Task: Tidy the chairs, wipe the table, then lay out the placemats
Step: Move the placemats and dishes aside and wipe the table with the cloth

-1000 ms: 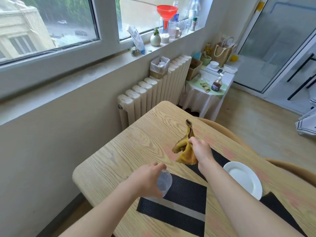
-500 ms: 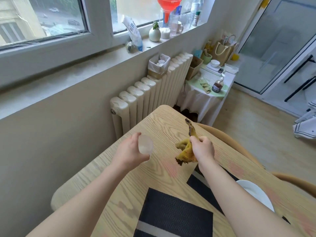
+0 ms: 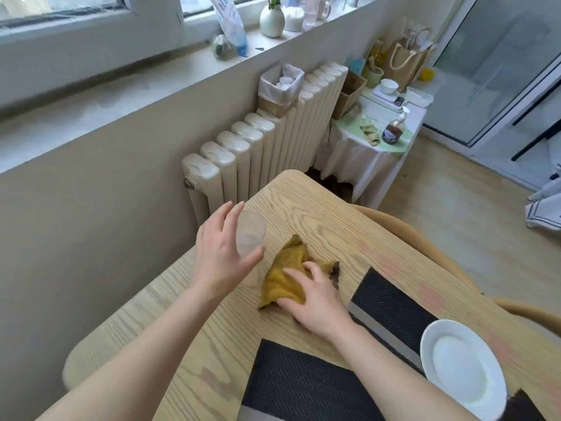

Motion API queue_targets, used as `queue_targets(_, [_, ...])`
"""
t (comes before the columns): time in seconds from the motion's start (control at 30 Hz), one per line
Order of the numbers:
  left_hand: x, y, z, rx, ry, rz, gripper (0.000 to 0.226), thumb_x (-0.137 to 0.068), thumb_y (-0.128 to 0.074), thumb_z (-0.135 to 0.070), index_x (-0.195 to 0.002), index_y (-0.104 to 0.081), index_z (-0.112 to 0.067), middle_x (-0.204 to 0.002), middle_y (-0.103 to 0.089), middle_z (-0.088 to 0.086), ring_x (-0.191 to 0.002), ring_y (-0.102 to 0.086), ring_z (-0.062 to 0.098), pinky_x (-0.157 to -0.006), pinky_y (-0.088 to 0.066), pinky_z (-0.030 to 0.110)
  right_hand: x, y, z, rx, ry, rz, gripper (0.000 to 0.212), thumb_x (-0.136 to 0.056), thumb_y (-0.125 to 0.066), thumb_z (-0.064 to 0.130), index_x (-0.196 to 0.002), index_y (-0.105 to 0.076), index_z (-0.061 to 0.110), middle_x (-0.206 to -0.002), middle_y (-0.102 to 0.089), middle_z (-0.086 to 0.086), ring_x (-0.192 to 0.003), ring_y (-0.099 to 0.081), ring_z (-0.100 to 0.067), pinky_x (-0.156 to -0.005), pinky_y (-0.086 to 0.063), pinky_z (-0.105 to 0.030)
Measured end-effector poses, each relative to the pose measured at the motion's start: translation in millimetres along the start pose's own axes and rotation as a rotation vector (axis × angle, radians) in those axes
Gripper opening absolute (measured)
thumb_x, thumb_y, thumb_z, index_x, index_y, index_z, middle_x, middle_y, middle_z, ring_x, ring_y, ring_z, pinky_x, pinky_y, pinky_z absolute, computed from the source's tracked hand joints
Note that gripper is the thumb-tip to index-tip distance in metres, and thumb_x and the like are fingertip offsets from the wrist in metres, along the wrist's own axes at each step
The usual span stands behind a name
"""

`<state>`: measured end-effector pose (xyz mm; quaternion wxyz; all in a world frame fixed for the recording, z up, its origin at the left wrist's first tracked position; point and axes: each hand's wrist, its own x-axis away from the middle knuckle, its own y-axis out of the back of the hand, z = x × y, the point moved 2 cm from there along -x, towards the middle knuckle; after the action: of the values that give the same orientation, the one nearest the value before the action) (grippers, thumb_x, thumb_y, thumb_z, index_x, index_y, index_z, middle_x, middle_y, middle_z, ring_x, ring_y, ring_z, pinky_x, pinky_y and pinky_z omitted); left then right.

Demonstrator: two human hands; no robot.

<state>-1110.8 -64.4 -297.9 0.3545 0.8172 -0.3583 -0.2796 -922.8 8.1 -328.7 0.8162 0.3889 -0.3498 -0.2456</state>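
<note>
Left hand grasps glass just left of cloth | right hand, fingers spread, presses cloth onto surface | placemat right of cloth

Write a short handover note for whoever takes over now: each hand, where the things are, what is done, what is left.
Left hand: holds the clear cup near the wall-side edge of the table.
Right hand: fingers spread, presses the yellow cloth on the wood.
Near placemat lies before the body. Right placemat lies beside the cloth, with the white plate overlapping it.
Done: cloth is down, and the cup seems out of its way.
Left: wipe the table, then lay the placemats straight.
A chair back shows at the far side. I cannot tell whether it is tidy.
</note>
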Motion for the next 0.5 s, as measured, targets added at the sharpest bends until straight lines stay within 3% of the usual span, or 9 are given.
queue_targets(0.07, [14, 2, -3, 0.034, -0.087, -0.109, 0.069, -0.077, -0.060, -0.044, -0.139, -0.042, -0.018, -0.145, -0.040, 0.004, -0.132, -0.038, 0.021, -0.111, -0.030, 0.039, 11, -12, -1, 0.091, 0.100, -0.020, 0.052, -0.093, -0.053, 0.046, -0.142, -0.039, 0.041, -0.152, -0.020, 0.003, -0.137, -0.029, -0.020, -0.110, -0.036, -0.040])
queue_targets(0.17, [30, -1, -8, 0.022, -0.190, -0.124, 0.059, -0.080, -0.057, -0.037, -0.134, -0.045, -0.015, -0.141, -0.043, 0.007, -0.128, -0.042, 0.023, -0.107, -0.033, 0.039, 19, -20, -8, 0.208, 0.237, -0.052, 0.047, -0.097, -0.050, 0.033, -0.142, -0.040, 0.042, -0.143, -0.029, 0.003, -0.128, -0.037, -0.018, -0.100, -0.045, -0.034])
queue_targets(0.37, [56, -5, 1, -0.043, -0.258, -0.093, 0.051, -0.082, -0.056, -0.029, -0.131, -0.046, -0.019, -0.135, -0.047, 0.008, -0.119, -0.047, 0.027, -0.099, -0.041, 0.044, -10, 5, -33, 0.132, -0.036, -0.235, 0.048, -0.096, -0.054, 0.029, -0.142, -0.043, 0.033, -0.124, -0.036, 0.000, -0.110, -0.047, -0.019, -0.091, -0.046, -0.031])
queue_targets(0.5, [70, -4, 12, -0.076, -0.254, -0.108, 0.042, -0.082, -0.054, -0.025, -0.123, -0.050, -0.019, -0.125, -0.053, 0.007, -0.108, -0.052, 0.026, -0.094, -0.043, 0.041, -4, -2, -28, 0.133, -0.031, -0.228, 0.050, -0.095, -0.056, 0.027, -0.143, -0.043, 0.033, -0.114, -0.036, 0.001, -0.105, -0.045, -0.018, -0.090, -0.046, -0.031])
